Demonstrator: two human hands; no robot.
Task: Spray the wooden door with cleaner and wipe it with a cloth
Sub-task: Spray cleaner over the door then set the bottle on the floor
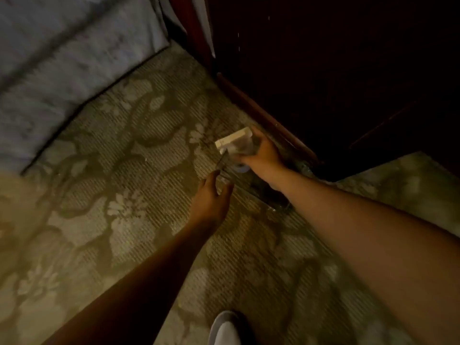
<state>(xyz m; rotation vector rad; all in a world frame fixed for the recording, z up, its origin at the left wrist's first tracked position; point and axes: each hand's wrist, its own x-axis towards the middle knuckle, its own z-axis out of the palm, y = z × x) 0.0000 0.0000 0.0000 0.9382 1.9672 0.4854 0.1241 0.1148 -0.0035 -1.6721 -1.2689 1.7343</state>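
From my side I see, at the left, a pale grey-blue wall (62,58) that is blurred. Below it a carpet (112,170) with a light flower pattern covers the whole floor. At the upper right stands the wooden door (348,70), very dark, with a red-brown edge along its bottom where it meets the carpet.

The spray bottle (232,144) is low over the carpet, just beside the bottom of the door. It has a white spray head and a clear body, and it is tilted, with the head away from me. I cannot tell if its base rests on the carpet.

The left hand (211,197) is near the bottle with its fingers relaxed and apart, and it holds nothing. I cannot tell if it touches the bottle. The right hand (263,155) grips the bottle at the top, fingers curled round it.

I count one bottle, one door, two hands, and one grey shoe (225,327) at the bottom edge.
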